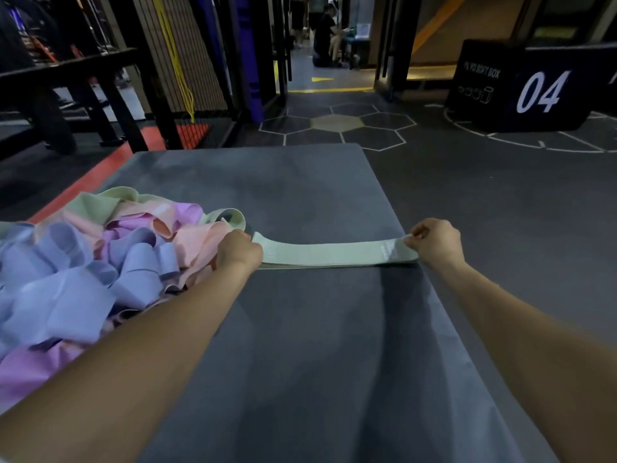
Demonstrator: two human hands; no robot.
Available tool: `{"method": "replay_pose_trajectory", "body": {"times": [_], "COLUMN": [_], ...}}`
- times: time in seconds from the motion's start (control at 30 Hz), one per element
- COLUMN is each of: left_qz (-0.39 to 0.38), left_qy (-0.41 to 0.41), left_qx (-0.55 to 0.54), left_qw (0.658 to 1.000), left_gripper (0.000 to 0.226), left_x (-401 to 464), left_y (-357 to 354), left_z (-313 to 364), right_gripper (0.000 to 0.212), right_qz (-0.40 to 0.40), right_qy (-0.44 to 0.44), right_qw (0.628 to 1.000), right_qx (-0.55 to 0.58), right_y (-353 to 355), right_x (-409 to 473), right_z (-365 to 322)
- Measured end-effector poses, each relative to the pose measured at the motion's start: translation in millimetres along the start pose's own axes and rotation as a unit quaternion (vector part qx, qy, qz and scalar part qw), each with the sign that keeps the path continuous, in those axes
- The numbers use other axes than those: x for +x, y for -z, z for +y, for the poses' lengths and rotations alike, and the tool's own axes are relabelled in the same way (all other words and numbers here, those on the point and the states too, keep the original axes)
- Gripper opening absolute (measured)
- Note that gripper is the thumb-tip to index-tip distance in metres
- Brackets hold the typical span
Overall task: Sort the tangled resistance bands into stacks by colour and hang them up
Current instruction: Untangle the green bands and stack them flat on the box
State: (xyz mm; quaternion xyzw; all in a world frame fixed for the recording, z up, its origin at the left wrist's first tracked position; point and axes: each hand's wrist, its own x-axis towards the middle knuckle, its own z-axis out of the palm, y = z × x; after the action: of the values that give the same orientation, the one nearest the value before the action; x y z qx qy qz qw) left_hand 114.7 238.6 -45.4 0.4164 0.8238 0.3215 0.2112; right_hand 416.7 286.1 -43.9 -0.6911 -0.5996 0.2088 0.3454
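Head view shows two bare arms reaching out over a grey mat (317, 329), and the left hand (238, 250) curls round one end of a pale green band (334, 253) while the right hand (434, 242) pinches the other end. The band lies flat across the middle of the mat, maybe on top of another green one, so to do this well, keep both ends pulled straight and line up the edges. Left of it sits the pile (100, 255) of blue, purple, pink and green bands, and far off on the right stands a black box (521, 88).
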Motion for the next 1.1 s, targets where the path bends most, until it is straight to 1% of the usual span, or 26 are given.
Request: {"method": "replay_pose_trajectory", "body": {"times": [0.07,0.17,0.23,0.4,0.47,0.53,0.6,0.67,0.73,0.8,0.87,1.0,1.1], "left_qz": [0.003,0.01,0.018,0.017,0.014,0.011,0.003,-0.009,-0.015,-0.02,-0.028,-0.039,-0.033], "left_qy": [-0.013,-0.025,-0.038,-0.046,-0.05,-0.054,-0.066,-0.08,-0.099,-0.114,-0.123,-0.13,-0.138], "left_qx": [0.014,0.029,0.041,0.041,0.029,0.009,-0.002,-0.007,0.0,0.01,0.016,0.019,0.042], "left_qw": [1.0,0.999,0.998,0.998,0.998,0.998,0.998,0.997,0.995,0.993,0.992,0.991,0.989], "left_gripper": [0.029,0.012,0.022,0.019,0.018,0.018,0.021,0.024,0.027,0.028,0.029,0.028,0.023], "left_x": [1,0,-4,0,3,5,4,-1,-5,-6,-7,-7,-9], "left_y": [0,2,6,7,7,7,8,9,11,12,12,13,14], "left_z": [-1,-3,-4,-11,-15,-18,-21,-24,-28,-31,-33,-35,-35], "right_gripper": [0.018,0.018,0.018,0.022,0.027,0.029,0.028,0.033,0.044,0.055,0.058,0.053,0.051], "right_qz": [-0.002,0.003,0.009,0.001,0.007,0.011,-0.018,-0.085,-0.171,-0.231,-0.249,-0.237,-0.251], "right_qy": [0.003,0.008,0.015,0.015,0.036,0.076,0.133,0.187,0.211,0.23,0.245,0.25,0.246], "right_qw": [1.0,1.0,1.0,0.998,0.993,0.987,0.98,0.97,0.954,0.936,0.924,0.922,0.917], "right_qx": [0.0,-0.01,-0.018,-0.057,-0.11,-0.144,-0.147,-0.132,-0.127,-0.135,-0.153,-0.177,-0.188], "right_y": [-2,-3,-4,-12,-14,-17,-26,-40,-56,-70,-78,-85,-84], "right_x": [1,2,2,4,3,0,-5,-11,-22,-30,-35,-35,-35], "right_z": [2,4,3,4,2,-7,-23,-41,-58,-69,-74,-76,-81]}}
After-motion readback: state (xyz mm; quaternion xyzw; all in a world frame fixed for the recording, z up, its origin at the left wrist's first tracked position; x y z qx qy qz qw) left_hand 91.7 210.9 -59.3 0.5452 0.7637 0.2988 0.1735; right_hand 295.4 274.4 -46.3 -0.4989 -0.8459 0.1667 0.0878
